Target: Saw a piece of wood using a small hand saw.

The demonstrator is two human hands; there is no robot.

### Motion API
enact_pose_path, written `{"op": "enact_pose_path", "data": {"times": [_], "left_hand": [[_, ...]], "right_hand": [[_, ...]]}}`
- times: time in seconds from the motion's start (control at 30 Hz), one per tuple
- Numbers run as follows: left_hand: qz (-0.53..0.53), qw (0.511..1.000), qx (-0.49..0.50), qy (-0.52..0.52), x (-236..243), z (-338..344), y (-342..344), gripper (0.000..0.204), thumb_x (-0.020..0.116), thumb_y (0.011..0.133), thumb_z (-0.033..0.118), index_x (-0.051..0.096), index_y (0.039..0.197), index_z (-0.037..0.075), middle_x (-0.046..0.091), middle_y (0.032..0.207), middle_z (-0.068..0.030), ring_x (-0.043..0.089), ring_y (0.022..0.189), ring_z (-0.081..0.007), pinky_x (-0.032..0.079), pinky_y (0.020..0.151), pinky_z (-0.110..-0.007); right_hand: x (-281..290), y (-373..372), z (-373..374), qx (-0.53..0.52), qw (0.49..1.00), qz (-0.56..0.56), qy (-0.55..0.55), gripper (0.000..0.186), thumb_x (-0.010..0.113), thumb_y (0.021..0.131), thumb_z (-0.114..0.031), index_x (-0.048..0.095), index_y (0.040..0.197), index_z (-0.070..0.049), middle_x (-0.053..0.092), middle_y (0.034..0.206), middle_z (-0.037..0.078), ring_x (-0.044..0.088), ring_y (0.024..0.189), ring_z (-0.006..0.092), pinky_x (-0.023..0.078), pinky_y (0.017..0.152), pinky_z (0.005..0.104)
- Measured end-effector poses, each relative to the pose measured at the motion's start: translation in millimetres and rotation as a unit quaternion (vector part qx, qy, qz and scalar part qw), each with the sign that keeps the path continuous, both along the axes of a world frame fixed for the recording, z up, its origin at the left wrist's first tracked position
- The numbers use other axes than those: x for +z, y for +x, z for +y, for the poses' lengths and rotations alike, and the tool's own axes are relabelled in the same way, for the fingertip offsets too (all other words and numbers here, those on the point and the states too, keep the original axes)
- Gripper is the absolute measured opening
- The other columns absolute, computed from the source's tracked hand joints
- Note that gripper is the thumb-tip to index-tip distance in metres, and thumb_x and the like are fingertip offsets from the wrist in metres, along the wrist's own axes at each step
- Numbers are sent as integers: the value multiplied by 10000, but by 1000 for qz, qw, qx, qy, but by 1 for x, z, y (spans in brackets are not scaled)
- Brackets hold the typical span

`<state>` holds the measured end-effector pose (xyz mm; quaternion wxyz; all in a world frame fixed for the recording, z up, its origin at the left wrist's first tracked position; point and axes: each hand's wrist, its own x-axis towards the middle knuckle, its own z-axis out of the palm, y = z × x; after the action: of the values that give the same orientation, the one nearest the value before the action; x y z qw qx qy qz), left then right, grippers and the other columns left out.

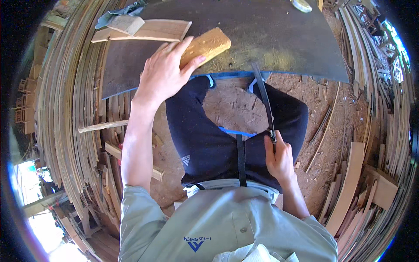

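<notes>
My left hand (162, 76) is closed around the near-left side of a yellowish wooden block (210, 45), with the thumb on its near face. The block lies tilted near the front edge of a dark worktable (279, 35). Down by my right thigh, my right hand (280, 160) grips the lower end of a long, narrow, dark blade-like tool (264, 96). Its exact kind is not clear. The tool points up and away, its tip by the table's blue-edged front, apart from the block. Yellow dust lies on the tabletop beside the block.
At the table's far left, a flat board (163, 30) lies under a small wood block (126, 24) and a blue-grey cloth (120, 14). A round pale object (301, 5) rests at the far edge. Stacked timber strips (65, 109) line both sides; wood scraps litter the dirt floor (231, 105).
</notes>
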<state>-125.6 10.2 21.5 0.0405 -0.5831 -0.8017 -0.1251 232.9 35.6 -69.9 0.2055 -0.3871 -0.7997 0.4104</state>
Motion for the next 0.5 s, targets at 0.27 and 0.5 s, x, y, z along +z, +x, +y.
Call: {"op": "enact_pose_path", "data": {"times": [0.27, 0.5], "left_hand": [[28, 991, -4, 127, -11, -17, 8, 565, 835, 905, 458, 716, 1309, 83, 767, 1154, -112, 745, 1064, -324, 580, 961, -464], [-31, 990, 8, 139, -11, -16, 11, 539, 862, 878, 450, 734, 1278, 111, 777, 1117, -83, 756, 1008, -303, 606, 879, -436]], "right_hand": [[9, -104, 39, 73, 991, 35, 110, 254, 621, 1073, -237, 555, 1070, 8, 634, 612, 255, 662, 572, 483, 518, 507, 564], [10, -151, 47, 71, 985, 28, 155, 289, 570, 1097, -297, 540, 1059, -12, 641, 598, 249, 665, 563, 486, 535, 515, 580]]}}
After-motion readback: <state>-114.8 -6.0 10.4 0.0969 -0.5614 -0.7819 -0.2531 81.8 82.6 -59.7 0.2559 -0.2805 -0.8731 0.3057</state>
